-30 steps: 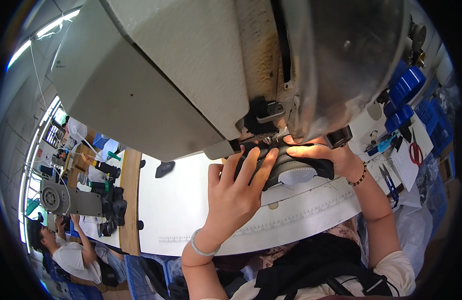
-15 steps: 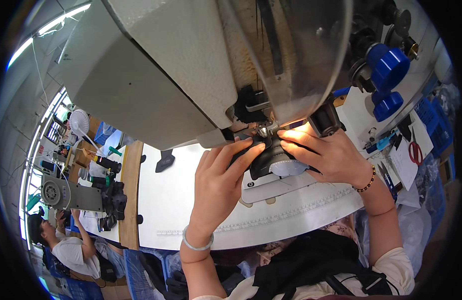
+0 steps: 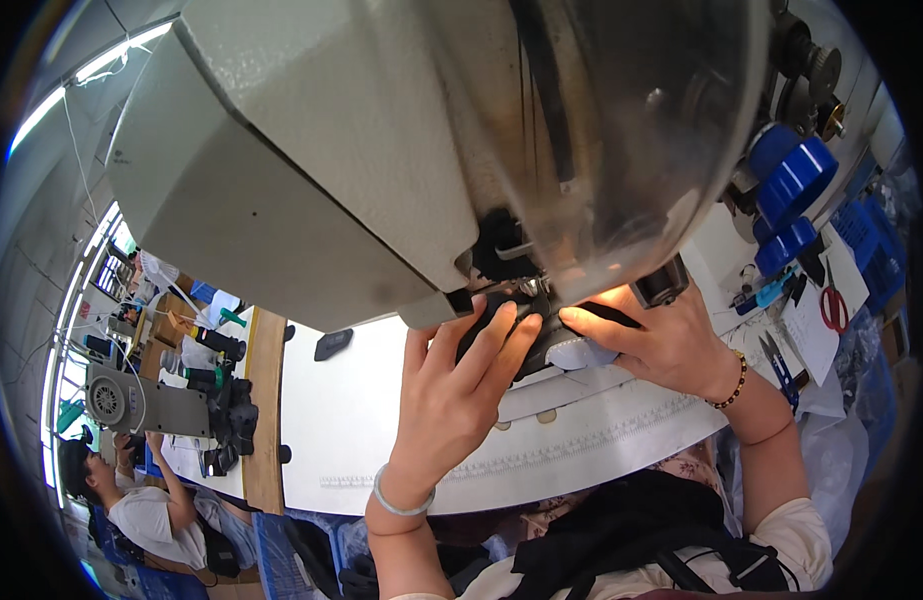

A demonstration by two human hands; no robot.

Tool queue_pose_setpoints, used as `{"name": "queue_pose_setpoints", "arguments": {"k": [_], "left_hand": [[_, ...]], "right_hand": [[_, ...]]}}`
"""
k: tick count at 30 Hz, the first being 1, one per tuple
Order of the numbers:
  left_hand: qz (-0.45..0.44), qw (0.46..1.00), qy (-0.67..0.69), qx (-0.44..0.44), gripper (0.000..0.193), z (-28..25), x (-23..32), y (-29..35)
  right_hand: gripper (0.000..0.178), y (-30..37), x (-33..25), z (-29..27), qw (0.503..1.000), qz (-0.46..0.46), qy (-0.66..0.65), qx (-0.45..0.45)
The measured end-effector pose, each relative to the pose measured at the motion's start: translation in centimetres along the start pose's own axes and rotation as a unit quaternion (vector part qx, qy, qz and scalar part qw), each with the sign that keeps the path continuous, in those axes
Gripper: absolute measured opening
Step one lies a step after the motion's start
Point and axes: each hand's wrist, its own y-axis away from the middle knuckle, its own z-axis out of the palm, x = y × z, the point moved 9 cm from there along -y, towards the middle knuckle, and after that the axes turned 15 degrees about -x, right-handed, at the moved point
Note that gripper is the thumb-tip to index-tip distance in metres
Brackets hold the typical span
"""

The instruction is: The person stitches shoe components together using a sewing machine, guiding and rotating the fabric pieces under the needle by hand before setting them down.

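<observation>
A black shoe upper (image 3: 533,362) with a light grey panel (image 3: 578,355) lies under the needle area of a sewing machine (image 3: 311,190). My left hand (image 3: 456,375) grips its left side, fingertips bent onto the black material close to the presser foot (image 3: 529,287). From the right, my right hand (image 3: 666,340) holds the other side, with black material between thumb and fingers. The machine head and its clear guard (image 3: 621,200) partly cover the needle and the fingertips of my right hand. A small lamp glow lights the stitching spot.
A dark loose piece (image 3: 333,344) lies on the white table (image 3: 351,410), left of my hands. Red-handled scissors (image 3: 833,308) and dark snips (image 3: 778,372) are at the right. Blue knobs (image 3: 796,185) jut from the machine. Another person (image 3: 156,515) sits at far left beside a wooden-edged bench (image 3: 268,400).
The machine head appears larger and closer in view. My right thumb and fingers have spread apart around black material, and the upper has shifted slightly, its grey panel showing less.
</observation>
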Motion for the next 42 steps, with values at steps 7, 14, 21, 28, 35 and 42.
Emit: {"name": "queue_pose_setpoints", "arguments": {"k": [7, 14, 21, 28, 35, 42], "left_hand": [[-0.022, 0.999, 0.022, 0.029, 0.038, 0.5, -1.7, -0.3], [-0.022, 0.998, 0.033, 0.04, 0.035, 0.8, -2.3, 0.0], [-0.007, 0.999, -0.004, 0.037, 0.036, 0.9, -0.9, -0.1], [-0.021, 0.998, -0.029, 0.054, 0.035, 0.9, -0.3, -0.4], [0.007, 0.994, 0.105, -0.007, 0.055, 0.3, -1.7, 0.0], [0.066, 0.959, 0.274, -0.018, 0.057, 2.4, -5.5, 0.3]], "right_hand": [[0.031, -0.9, 0.4, 0.4, 0.999, 0.024, 0.016, 0.021], [0.032, -0.9, 0.4, 1.2, 1.0, 0.017, -0.003, 0.006], [0.032, -0.9, 2.1, 1.0, 0.997, 0.03, -0.071, 0.015], [0.024, -0.3, 4.0, 2.2, 0.991, 0.029, -0.133, 0.01], [0.025, -0.3, 5.5, 2.4, 0.972, 0.042, -0.23, -0.032], [0.024, -0.5, 2.8, 0.8, 0.992, 0.04, -0.117, 0.003]]}}
